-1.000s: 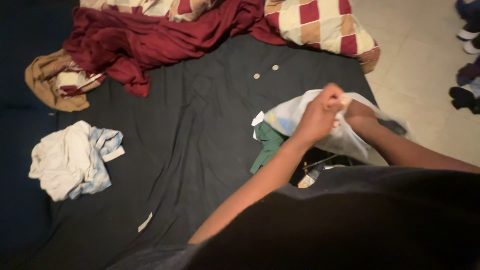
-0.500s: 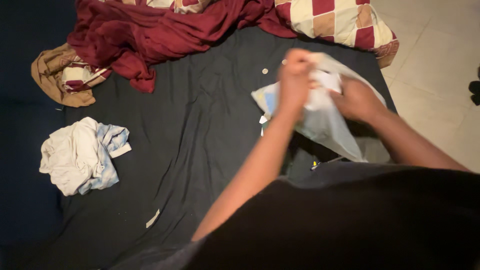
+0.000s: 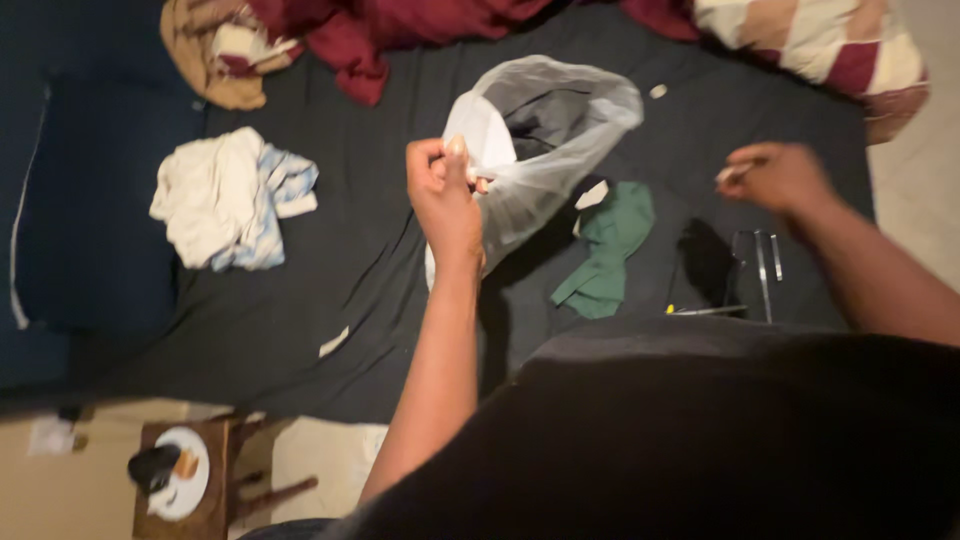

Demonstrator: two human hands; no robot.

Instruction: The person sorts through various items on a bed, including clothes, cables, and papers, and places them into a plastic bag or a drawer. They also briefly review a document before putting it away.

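My left hand (image 3: 443, 195) grips the rim of a thin white plastic bag (image 3: 545, 135) and holds it up with its mouth open above the dark sheet (image 3: 380, 260) of a bed. My right hand (image 3: 775, 178) is away from the bag, out to the right, pinching a small pale object that is too blurred to name. Between my hands a green cloth (image 3: 605, 250) lies crumpled on the sheet. Thin metal pieces (image 3: 760, 262) rest below my right hand.
A white and blue bundle of cloth (image 3: 232, 200) lies at the left. A dark red blanket (image 3: 400, 25), a tan cloth (image 3: 215, 55) and a checked pillow (image 3: 830, 50) lie along the far edge. A small wooden stool (image 3: 190, 480) with a plate stands on the floor below.
My right hand has let go of the bag and moved out to the right. My left hand now holds the bag open alone. The view has shifted down and right, uncovering the green cloth.
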